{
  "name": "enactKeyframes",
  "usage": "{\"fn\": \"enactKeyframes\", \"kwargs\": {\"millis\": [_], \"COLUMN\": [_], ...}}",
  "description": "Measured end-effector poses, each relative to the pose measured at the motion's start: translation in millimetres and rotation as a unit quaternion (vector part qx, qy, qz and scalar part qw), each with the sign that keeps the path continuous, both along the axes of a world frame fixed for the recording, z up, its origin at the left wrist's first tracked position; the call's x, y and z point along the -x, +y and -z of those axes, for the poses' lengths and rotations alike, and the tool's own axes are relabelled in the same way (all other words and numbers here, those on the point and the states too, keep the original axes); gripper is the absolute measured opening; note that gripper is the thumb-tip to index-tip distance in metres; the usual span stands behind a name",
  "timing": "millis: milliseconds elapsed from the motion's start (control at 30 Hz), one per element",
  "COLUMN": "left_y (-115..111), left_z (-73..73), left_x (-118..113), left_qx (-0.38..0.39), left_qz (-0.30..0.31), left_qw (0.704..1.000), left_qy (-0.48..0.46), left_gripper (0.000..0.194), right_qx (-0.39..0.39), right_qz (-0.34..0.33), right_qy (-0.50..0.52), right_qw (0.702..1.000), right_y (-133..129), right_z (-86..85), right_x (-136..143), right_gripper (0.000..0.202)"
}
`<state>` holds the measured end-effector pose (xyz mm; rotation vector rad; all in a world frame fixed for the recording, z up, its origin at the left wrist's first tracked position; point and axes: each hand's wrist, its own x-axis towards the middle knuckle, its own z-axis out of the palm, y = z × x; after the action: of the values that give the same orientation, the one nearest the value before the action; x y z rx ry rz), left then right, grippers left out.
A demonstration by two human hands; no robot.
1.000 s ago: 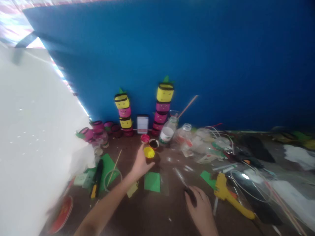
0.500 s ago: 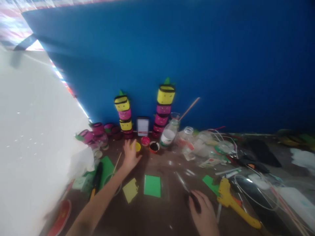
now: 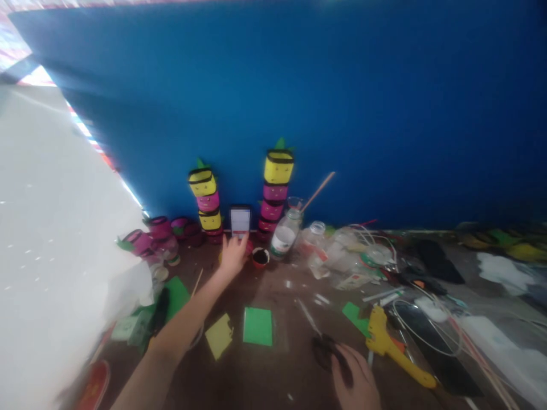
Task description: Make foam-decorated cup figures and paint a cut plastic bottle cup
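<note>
My left hand (image 3: pixel 235 254) reaches to the back of the table, fingers apart, over a red cup (image 3: pixel 249 247) and partly covering a yellow one. A small framed screen (image 3: pixel 240 221) stands just behind its fingertips. Beside it is a cup with dark contents (image 3: pixel 260 257). At the front right, my right hand (image 3: pixel 354 373) is closed on the dark handles of scissors (image 3: pixel 327 348), whose blades point up and left. Between the hands lie a green square (image 3: pixel 257 326) and a torn yellow piece (image 3: pixel 219 336).
Two stacks of yellow and magenta boxes, left (image 3: pixel 209 202) and right (image 3: pixel 276 191), stand against the blue wall (image 3: pixel 342 102). Bottles (image 3: pixel 284 236) stand right of them. A yellow glue gun (image 3: pixel 395 347) and cables lie at the right.
My left hand has moved from the yellow cup towards the red cup and the screen. My right hand stays at the front right with the scissors. The camera view has shifted slightly right.
</note>
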<state>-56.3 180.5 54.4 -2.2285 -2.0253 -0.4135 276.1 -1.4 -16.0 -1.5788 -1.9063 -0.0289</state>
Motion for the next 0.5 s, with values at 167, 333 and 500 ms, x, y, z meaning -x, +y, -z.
{"fn": "enactKeyframes", "kwargs": {"millis": [167, 333, 500], "left_y": [-18.0, -32.2, -18.7], "left_z": [-4.9, 2.7, 2.9], "left_x": [16.0, 46.5, 49.7], "left_qx": [-0.005, -0.009, -0.017], "left_qz": [0.026, 0.015, 0.066], "left_qw": [0.999, 1.0, 0.998], "left_qy": [0.022, 0.024, 0.012], "left_gripper": [0.102, 0.103, 0.092], "right_qx": [0.013, 0.033, 0.018], "right_qz": [0.006, 0.01, -0.004], "right_qy": [0.012, 0.027, 0.028], "right_qw": [1.0, 0.999, 0.999], "right_y": [0.8, 3.6, 7.5], "right_z": [-0.8, 1.2, -1.9], "right_x": [-1.2, -1.2, 1.8], "right_gripper": [0.031, 0.035, 0.033]}}
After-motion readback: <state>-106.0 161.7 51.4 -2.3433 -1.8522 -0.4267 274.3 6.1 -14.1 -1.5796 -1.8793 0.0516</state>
